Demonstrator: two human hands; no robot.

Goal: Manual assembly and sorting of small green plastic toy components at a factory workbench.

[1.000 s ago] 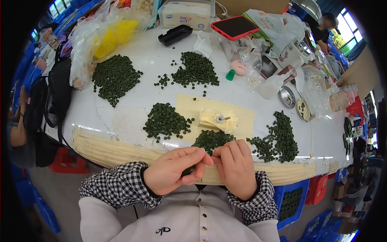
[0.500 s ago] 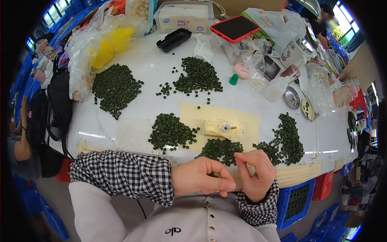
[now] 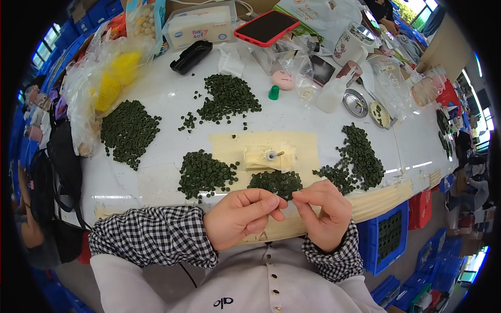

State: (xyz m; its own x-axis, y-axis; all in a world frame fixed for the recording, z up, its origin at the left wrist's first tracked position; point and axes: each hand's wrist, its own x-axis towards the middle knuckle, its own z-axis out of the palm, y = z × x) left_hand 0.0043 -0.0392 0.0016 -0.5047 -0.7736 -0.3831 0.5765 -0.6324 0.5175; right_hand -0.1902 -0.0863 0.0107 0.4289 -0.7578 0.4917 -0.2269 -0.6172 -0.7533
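My left hand [image 3: 244,218] is closed at the table's near edge, thumb and fingertips pressed together. Facing it, my right hand [image 3: 324,213] pinches thumb against forefinger, its tips a short gap away. Anything between the fingertips is too small to make out. Just beyond both hands lies a heap of small dark green round pieces [image 3: 275,183]. Behind that heap stands a block wrapped in yellowish tape [image 3: 255,158], with a thin metal pin [image 3: 278,154] sticking out of it. A second heap of green pieces [image 3: 204,175] spreads left of the block, and another [image 3: 361,156] to the right.
More green pieces lie in piles at the far left [image 3: 129,133] and back middle [image 3: 229,98]. Along the back are a red-edged phone [image 3: 267,27], a wipes box [image 3: 201,25], a black case [image 3: 191,57] and a mug [image 3: 348,47]. A blue crate [image 3: 371,245] stands below the table's right edge.
My left hand has lifted away from the body, and its fingertips are pressed closer together. My right hand has moved slightly up and left. The whole view has shifted.
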